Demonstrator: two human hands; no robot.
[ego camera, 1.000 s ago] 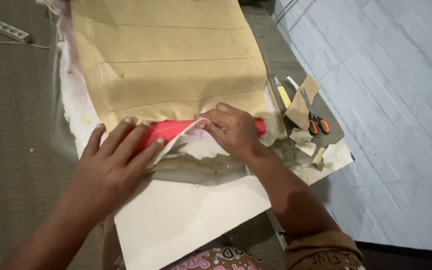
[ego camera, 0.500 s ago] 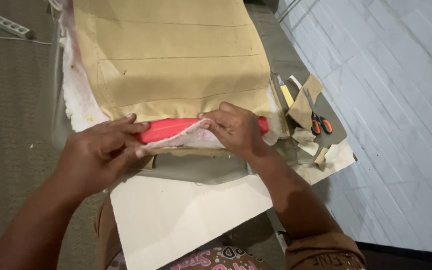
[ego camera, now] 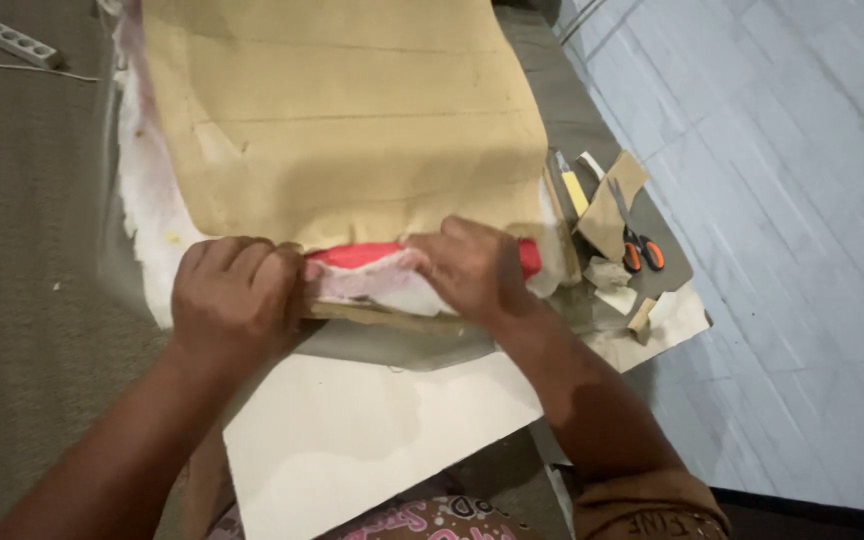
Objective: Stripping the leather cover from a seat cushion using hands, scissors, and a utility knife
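A large tan cardboard sheet (ego camera: 342,120) lies on white padding (ego camera: 147,190) over a grey mat. At its near edge a red roll (ego camera: 357,255) shows between my hands, wrapped in white padding. My left hand (ego camera: 237,300) is closed over the left end of the roll and the padding edge. My right hand (ego camera: 472,270) presses and grips the right part of the roll, its red tip (ego camera: 530,258) poking out beyond the fingers.
A white sheet (ego camera: 372,440) lies in front of me over my lap. To the right sit orange-handled scissors (ego camera: 637,245), cardboard scraps (ego camera: 612,205) and a yellow-tipped tool (ego camera: 574,190). A white power strip (ego camera: 2,35) lies far left. Pale tiled floor (ego camera: 782,200) borders the mat.
My left hand slid right from a flat, spread position and closed onto the roll's left end. My right hand stayed on the roll. The view shifted slightly.
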